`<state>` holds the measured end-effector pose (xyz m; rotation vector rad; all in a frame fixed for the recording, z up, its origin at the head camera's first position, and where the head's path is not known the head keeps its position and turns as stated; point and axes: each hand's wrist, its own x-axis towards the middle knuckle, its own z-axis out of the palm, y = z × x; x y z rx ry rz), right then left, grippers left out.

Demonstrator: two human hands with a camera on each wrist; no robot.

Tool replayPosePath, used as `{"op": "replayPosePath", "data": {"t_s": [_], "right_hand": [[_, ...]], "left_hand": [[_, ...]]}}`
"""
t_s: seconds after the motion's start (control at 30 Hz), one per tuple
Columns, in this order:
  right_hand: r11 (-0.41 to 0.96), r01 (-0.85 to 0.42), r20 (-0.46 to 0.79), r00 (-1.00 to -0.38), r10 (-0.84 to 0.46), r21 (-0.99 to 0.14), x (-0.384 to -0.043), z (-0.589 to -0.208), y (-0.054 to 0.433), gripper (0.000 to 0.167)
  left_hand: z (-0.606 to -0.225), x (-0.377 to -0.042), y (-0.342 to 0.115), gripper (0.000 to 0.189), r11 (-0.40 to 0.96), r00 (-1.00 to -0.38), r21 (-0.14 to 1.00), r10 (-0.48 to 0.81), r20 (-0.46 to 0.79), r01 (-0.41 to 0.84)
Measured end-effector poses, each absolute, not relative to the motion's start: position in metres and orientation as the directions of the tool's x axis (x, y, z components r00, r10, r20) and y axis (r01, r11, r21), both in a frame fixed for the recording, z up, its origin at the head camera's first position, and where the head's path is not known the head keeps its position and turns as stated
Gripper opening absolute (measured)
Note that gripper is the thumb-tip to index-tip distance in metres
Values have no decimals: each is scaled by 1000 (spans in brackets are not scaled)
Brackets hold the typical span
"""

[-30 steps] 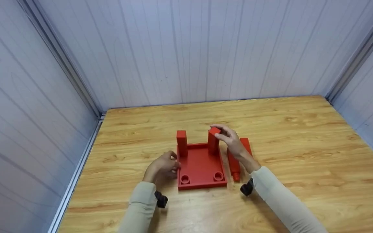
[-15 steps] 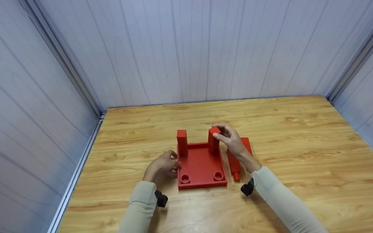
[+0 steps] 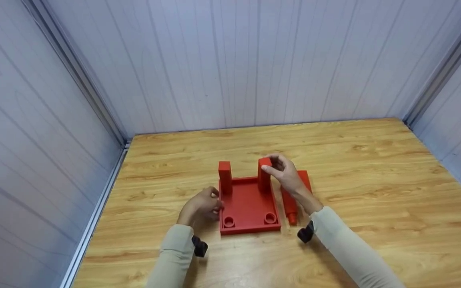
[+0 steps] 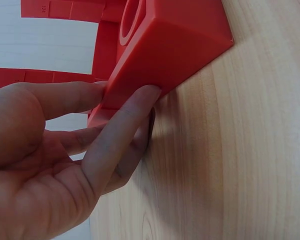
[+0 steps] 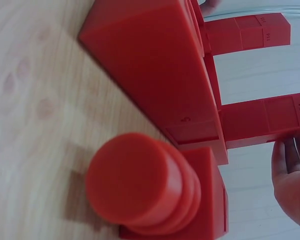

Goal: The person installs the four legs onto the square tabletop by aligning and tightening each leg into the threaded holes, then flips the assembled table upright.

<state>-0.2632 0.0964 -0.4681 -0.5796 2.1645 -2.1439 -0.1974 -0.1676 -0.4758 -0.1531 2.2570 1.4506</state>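
Tray (image 3: pixel 248 206): lay on the wooden table (image 3: pixel 374 180) between the hands, round sockets (image 3: pixel 270 218) at its near corners.
Left hand (image 3: pixel 204 202): pinched the tray's left wall at its fingertips.
Right hand (image 3: pixel 287 174): pinched the far-right post (image 3: pixel 263 179) near its top.
Far-left post (image 3: pixel 225 178): stood upright at its corner of the tray.
Loose posts (image 3: pixel 289 202): lay side by side just right of the tray, partly hidden by the right hand.

The square post (image 3: pixel 263 181) in your right hand (image 3: pixel 288 176) is red, as are the tray (image 3: pixel 248 208) in your left hand (image 3: pixel 203 202) and the two posts (image 3: pixel 289 203) beside your right grip; below, the yellow-brown tabletop (image 3: pixel 382 172) has darker wood grain.
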Motion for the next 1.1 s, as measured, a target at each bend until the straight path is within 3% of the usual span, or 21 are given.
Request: {"op": "replayPosePath", "data": {"t_s": [0.27, 1.1], "right_hand": [[24, -252, 234, -926, -297, -967, -248, -446, 94, 39], [163, -346, 313, -929, -198, -924, -233, -440, 87, 38]], "left_hand": [[-475, -199, -167, 34, 447, -894, 835, 146, -423, -322], [-472, -197, -165, 34, 515, -888, 803, 158, -433, -300]]}}
